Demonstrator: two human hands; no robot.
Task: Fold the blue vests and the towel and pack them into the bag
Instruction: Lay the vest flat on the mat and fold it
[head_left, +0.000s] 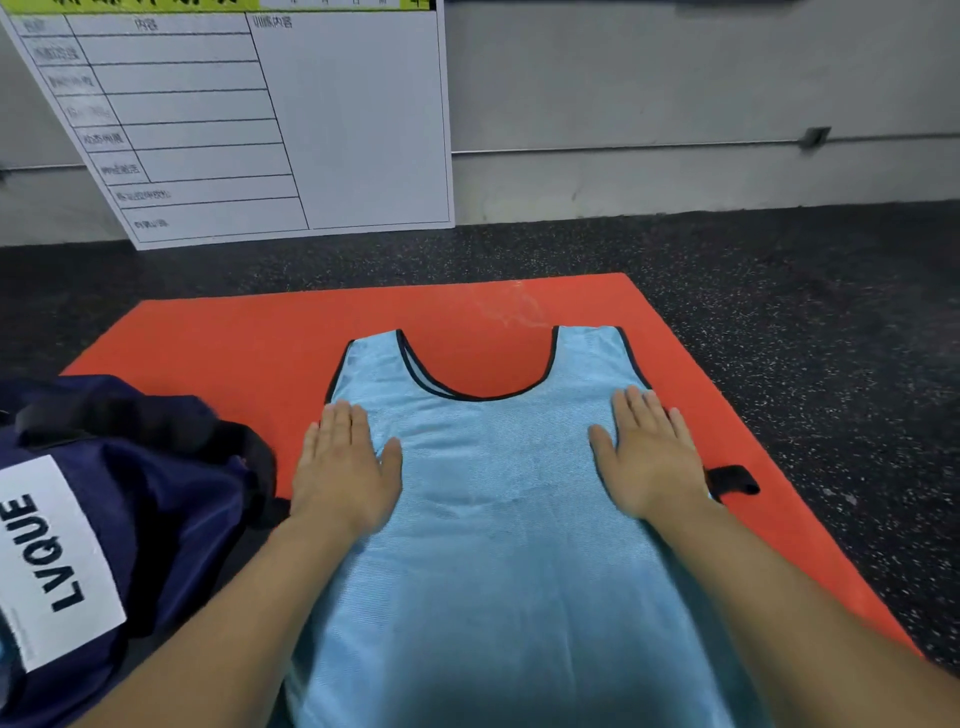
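Observation:
A light blue vest (493, 499) with black trim lies spread flat on an orange mat (234, 343), its neck opening pointing away from me. My left hand (343, 467) rests flat on the vest's left side, fingers straight. My right hand (649, 457) presses flat on the vest's right side, just below the armhole. A dark navy bag (156, 493) with a white label reading LVQUE sits at the left, partly on the mat. No towel is in view.
A black strap (732, 480) sticks out on the mat beside my right wrist. A white board with a printed table (260, 119) leans against the grey wall behind the mat. Dark speckled floor (805, 312) surrounds the mat.

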